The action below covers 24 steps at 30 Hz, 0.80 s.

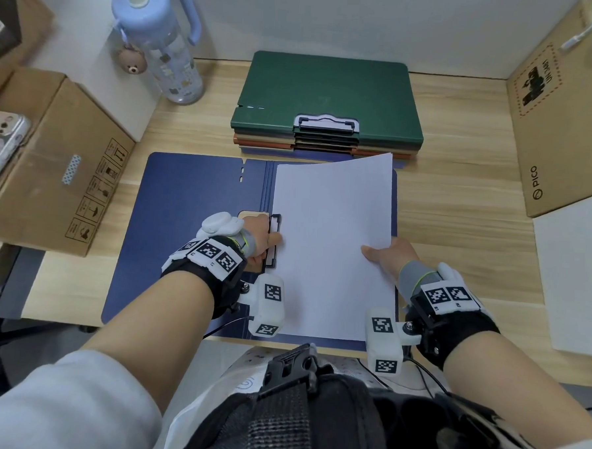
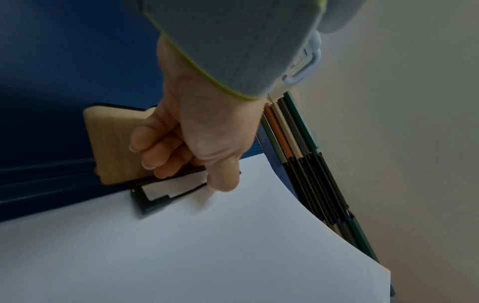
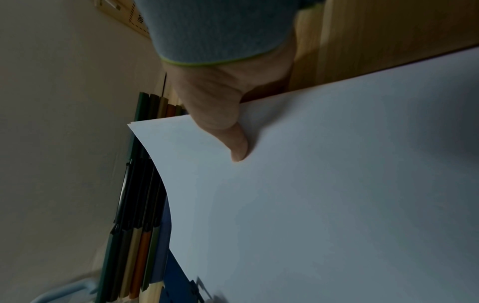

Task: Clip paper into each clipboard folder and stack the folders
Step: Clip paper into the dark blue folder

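An open blue clipboard folder (image 1: 185, 218) lies flat on the desk before me. A white sheet of paper (image 1: 332, 233) covers its right half, with the far right corner lifted. My left hand (image 1: 261, 238) grips the black clip (image 2: 166, 190) at the sheet's left edge, fingers curled under it and thumb on the paper. My right hand (image 1: 389, 255) pinches the paper's right edge, thumb (image 3: 237, 143) on top. Behind the open folder stands a stack of closed folders (image 1: 328, 99), a green one on top.
Cardboard boxes stand at the left (image 1: 51, 163) and the right (image 1: 560, 128). A blue water bottle (image 1: 160, 38) is at the back left. A phone (image 1: 0, 147) lies on the left box. White paper (image 1: 576, 273) lies at the right. The desk's near edge is by my body.
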Tool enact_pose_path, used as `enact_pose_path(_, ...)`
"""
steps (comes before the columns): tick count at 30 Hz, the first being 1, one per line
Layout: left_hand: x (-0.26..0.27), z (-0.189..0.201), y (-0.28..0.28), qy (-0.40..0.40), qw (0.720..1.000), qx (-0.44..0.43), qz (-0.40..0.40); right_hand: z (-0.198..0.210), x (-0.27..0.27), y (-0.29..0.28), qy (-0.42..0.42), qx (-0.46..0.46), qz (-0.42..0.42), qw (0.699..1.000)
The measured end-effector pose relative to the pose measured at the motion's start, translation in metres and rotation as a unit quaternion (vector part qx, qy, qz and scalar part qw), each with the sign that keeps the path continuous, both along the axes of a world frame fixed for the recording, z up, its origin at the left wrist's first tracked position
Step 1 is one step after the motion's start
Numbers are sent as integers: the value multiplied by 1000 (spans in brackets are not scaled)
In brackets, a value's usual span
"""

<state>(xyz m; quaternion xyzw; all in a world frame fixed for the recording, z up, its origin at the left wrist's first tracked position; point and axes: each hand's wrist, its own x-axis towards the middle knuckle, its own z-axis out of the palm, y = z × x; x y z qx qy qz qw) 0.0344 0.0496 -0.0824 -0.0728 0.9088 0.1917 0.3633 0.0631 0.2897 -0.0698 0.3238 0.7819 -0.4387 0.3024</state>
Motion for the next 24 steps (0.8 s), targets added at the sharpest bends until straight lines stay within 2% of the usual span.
enact_pose_path(7,-1,-2,7,54,992,-100,-56,-3,-1,0,-6,3,11,1000)
enact_pose_path(13,-1,-2,10,45,991,-113,-47,-7,-2,1,3,-6,5,1000)
enact_pose_path(17,3,6,10,-6,998,-45,38,0,-8,5,45,-42,-27,998)
enact_pose_path(20,5,11,0,-15,992,37,120,11,-21,2,91,-47,-56,993)
enact_pose_path(24,8,13,-26,57,965,113,230,28,-37,-12,143,65,3,988)
